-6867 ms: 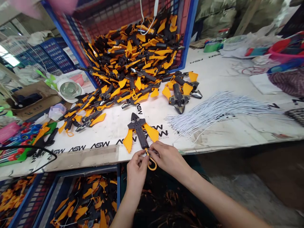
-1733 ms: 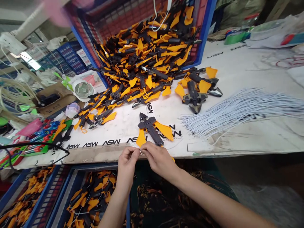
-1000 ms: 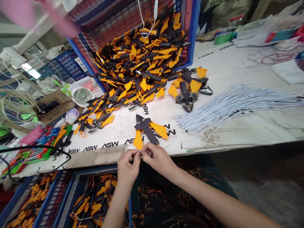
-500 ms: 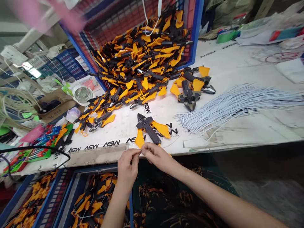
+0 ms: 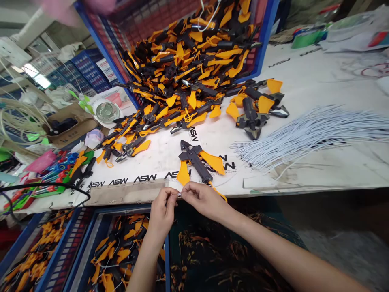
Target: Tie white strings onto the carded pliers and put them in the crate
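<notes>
Pinching a small pale wire end (image 5: 179, 195) fingertip to fingertip, the left hand (image 5: 162, 215) and right hand (image 5: 203, 200) sit together just off the worktop (image 5: 322, 174) edge, below orange-handled pliers (image 5: 194, 160) lying there. Behind them spreads a heap of pliers (image 5: 182, 69) in a blue crate (image 5: 265, 36), beside a bundle of white wires (image 5: 310, 136); a blue tray (image 5: 127, 209) of more pliers sits below the edge, and stacked crates (image 5: 88, 67) line the room
</notes>
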A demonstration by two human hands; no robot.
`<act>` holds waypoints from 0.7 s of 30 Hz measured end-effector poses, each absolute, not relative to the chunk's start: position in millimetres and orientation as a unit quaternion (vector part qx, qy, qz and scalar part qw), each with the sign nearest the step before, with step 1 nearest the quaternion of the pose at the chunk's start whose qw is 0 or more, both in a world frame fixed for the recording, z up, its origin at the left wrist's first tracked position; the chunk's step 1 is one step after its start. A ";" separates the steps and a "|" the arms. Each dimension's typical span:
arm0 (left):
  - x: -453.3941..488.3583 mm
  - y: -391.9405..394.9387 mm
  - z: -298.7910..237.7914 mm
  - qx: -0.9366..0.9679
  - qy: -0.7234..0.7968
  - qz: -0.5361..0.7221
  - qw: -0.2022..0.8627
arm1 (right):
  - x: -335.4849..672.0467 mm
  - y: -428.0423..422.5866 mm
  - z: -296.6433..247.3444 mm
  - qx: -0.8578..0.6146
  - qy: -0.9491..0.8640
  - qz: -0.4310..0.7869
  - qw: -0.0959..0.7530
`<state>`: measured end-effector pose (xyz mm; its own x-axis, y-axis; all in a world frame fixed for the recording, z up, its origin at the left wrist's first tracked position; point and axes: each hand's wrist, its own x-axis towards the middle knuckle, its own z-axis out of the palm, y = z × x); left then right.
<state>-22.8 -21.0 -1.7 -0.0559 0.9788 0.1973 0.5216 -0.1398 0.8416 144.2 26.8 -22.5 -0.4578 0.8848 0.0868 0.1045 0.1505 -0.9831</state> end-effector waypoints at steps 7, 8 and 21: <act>-29.0 -16.2 1.0 0.742 0.555 0.333 0.175 | 140.3 27.9 -26.8 -0.375 -0.636 0.562 0.372; -29.8 -13.9 1.7 0.763 0.547 0.310 0.146 | 140.4 28.1 -26.0 -0.371 -0.635 0.568 0.370; -55.2 -24.0 20.1 0.871 0.458 0.176 -0.031 | 158.2 9.6 -7.5 -0.354 -0.712 0.490 0.357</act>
<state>-55.2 -24.0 20.1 0.5189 0.7861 0.3359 0.8081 -0.5792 0.1071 158.2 9.6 -7.5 -0.4936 0.8545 0.1620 0.1546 0.2695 -0.9505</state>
